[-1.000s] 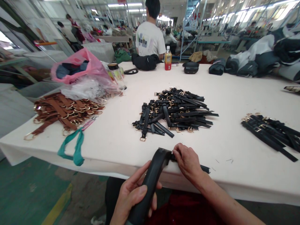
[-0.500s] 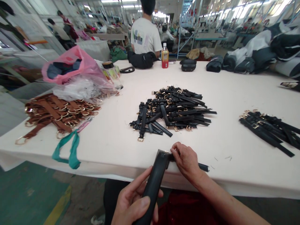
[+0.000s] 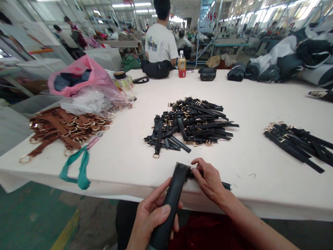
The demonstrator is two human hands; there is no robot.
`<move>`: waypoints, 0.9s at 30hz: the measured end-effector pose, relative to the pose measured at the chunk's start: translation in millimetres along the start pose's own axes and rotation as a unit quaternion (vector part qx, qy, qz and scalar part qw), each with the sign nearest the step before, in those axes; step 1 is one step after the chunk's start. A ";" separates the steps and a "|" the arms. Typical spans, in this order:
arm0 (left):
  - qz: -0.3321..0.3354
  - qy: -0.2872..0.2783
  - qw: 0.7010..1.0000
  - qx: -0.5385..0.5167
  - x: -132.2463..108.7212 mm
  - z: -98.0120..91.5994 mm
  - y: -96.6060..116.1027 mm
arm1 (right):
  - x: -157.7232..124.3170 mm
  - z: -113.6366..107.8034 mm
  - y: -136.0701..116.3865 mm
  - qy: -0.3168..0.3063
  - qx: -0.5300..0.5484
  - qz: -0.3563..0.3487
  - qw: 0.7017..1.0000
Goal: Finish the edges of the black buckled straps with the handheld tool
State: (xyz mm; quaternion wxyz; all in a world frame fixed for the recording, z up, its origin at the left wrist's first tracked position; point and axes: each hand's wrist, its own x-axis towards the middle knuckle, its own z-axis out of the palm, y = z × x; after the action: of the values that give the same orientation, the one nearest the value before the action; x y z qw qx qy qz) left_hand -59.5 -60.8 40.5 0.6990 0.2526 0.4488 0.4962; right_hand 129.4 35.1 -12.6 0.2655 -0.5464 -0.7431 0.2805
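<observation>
Left hand clamped, right hand at the top end

Here you are at the near edge of the surface (image 3: 125,149), your left hand (image 3: 148,217) wrapped firmly round the black piece (image 3: 173,194), which slants up from the bottom centre of the frame. Your right hand (image 3: 211,180) is up at its top end, just right of centre, index finger lifted, thumb beside a small dark part (image 3: 190,174); whether it grips that, you cannot tell from here. A black strip (image 3: 226,186) pokes out by your right wrist. And look ahead: a heap of black straps (image 3: 192,125), gold buckles showing, mid-frame, with a smaller batch (image 3: 299,142) at the right edge! Over on the left, brown straps (image 3: 58,125) pile up, the teal ribbon (image 3: 83,173) just below, the pink bag (image 3: 90,67) above.
</observation>
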 end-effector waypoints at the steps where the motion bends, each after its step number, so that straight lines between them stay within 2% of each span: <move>1: 0.000 0.001 1.000 0.002 0.0 0.5 0.3 | -2.3 -2.8 1.6 -0.008 0.019 -0.014 1.000; 3: -0.003 0.002 1.000 0.005 0.1 0.6 0.3 | -7.4 -9.0 6.2 -0.010 0.034 -0.044 0.998; 6: -0.004 0.002 1.000 0.007 0.7 0.6 -0.2 | -14.5 -16.8 12.8 0.006 0.000 -0.073 0.997; 11: 0.000 0.009 1.000 0.005 2.8 4.8 2.1 | -20.4 -18.8 14.2 -0.005 -0.057 -0.073 0.996; 16: -0.005 0.019 1.000 0.000 4.4 3.9 5.2 | -22.1 -14.6 13.5 0.018 -0.068 -0.080 0.994; 22: -0.015 0.014 1.000 -0.009 -10.2 -7.2 -1.2 | -22.6 -12.5 16.7 0.029 -0.064 -0.091 0.993; 27: -0.010 0.014 1.000 -0.026 -20.4 -9.3 -6.7 | -22.7 -10.9 17.6 0.037 -0.058 -0.087 0.994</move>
State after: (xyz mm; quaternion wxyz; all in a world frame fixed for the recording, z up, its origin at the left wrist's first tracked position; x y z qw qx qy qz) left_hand -66.7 -83.0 38.5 0.7040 0.2224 0.4483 0.5040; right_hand 154.6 19.0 -19.4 0.2841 -0.5045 -0.7923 0.1925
